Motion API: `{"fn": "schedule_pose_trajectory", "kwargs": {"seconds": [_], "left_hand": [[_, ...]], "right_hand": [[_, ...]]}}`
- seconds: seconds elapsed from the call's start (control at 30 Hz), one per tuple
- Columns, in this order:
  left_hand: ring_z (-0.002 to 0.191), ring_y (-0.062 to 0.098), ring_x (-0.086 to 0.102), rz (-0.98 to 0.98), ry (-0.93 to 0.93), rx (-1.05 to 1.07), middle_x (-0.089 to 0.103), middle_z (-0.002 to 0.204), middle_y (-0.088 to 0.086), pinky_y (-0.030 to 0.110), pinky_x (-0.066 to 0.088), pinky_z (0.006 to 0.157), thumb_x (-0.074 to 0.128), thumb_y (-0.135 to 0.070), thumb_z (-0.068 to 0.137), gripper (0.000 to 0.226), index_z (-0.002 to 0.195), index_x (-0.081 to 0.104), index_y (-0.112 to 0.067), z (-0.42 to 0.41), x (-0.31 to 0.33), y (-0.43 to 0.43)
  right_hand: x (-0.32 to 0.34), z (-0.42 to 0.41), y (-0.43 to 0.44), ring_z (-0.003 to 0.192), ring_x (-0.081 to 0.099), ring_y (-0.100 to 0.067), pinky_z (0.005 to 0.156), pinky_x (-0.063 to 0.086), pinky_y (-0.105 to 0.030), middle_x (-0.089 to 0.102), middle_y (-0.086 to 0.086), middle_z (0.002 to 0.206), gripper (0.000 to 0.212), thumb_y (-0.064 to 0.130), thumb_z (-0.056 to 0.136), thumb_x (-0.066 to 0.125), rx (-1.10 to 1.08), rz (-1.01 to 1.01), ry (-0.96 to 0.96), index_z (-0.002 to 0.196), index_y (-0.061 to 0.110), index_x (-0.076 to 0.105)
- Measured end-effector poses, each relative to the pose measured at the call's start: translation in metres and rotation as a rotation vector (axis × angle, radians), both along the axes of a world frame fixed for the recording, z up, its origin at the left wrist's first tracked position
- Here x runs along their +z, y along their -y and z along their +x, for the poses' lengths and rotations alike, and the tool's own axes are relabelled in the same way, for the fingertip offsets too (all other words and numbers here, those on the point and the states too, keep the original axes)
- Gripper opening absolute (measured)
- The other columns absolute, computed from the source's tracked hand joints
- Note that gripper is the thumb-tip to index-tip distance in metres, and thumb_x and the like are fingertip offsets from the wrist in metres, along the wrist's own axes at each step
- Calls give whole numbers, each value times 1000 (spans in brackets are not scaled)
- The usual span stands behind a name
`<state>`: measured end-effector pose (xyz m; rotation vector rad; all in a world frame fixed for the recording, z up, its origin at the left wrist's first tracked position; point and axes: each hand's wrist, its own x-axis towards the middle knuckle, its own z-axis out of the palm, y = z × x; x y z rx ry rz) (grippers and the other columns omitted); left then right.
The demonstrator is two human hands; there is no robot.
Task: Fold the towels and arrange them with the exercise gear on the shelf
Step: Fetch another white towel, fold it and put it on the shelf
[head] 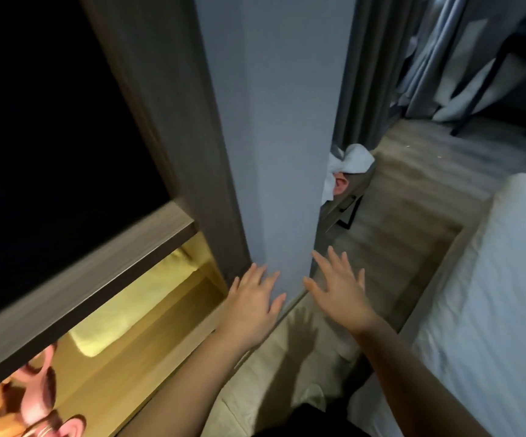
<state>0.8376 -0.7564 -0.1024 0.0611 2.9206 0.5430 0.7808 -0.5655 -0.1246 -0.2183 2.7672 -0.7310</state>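
Note:
Both my hands are stretched out in front of me with fingers spread and nothing in them. My left hand (252, 302) hovers by the foot of a pale wall panel (274, 152). My right hand (339, 288) is just right of it, over the wooden floor. A crumpled white towel (348, 167) lies on a small low table (345, 203) behind the panel, partly hidden by it. At the lower left a lit shelf compartment (148, 310) glows yellow. In its near corner sit pink dumbbells (39, 402), blurred.
A dark wood shelf board (75, 288) and upright frame (173, 121) border the lit compartment. A bed with a white sheet (492, 294) fills the right side. Grey curtains (378, 58) and a black-legged table stand at the back.

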Motion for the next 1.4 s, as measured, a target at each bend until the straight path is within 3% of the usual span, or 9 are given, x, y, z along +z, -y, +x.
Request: {"fn": "schedule_pose_trajectory", "kwargs": {"seconds": [0.23, 0.53, 0.73, 0.9, 1.13, 1.4], "left_hand": [[148, 18, 16, 94, -22, -89, 24, 160, 0, 34, 14, 119, 36, -45, 102, 56, 153, 27, -25, -109, 5, -85], [149, 21, 15, 142, 49, -193, 23, 161, 5, 42, 22, 119, 42, -40, 102, 55, 152, 32, -19, -235, -21, -168], [148, 22, 18, 140, 58, -186, 24, 160, 7, 42, 24, 118, 44, -39, 101, 56, 151, 33, -16, -345, -38, -213], [144, 23, 25, 114, 75, -70, 29, 157, 6, 42, 28, 115, 44, -38, 101, 55, 151, 34, -18, -439, -48, -231], [135, 29, 37, 82, 156, 192, 40, 147, 13, 41, 34, 108, 48, -36, 99, 49, 142, 44, -13, -521, -74, -228], [149, 29, 8, 30, 411, 614, 5, 163, 7, 47, 25, 116, 50, -51, 96, 77, 155, 11, -21, -594, -124, -188]], "right_hand": [[6, -76, -87, 151, -7, -23, 117, -5, -57, 1, 0, 165, 65, 58, 97, 39, -93, 21, 15, 154, 36, 16], [-10, -153, -173, 151, -6, -26, 119, 3, -59, 1, -1, 165, 67, 56, 97, 41, -233, 87, 48, 154, 36, 14], [-25, -265, -216, 151, -7, -28, 119, 3, -60, -2, -2, 165, 66, 56, 98, 39, -205, 104, 60, 155, 36, 11], [-32, -357, -241, 151, -7, -27, 119, 2, -58, -1, -3, 165, 67, 55, 98, 38, -154, 95, 129, 155, 34, 11], [-51, -468, -247, 151, -2, -29, 117, 5, -59, 0, -5, 165, 68, 52, 98, 41, 85, 154, 193, 155, 33, 10], [-102, -609, -201, 150, 7, -30, 120, 18, -52, 7, -6, 164, 75, 46, 97, 49, 518, 199, 219, 156, 26, 7]]}}
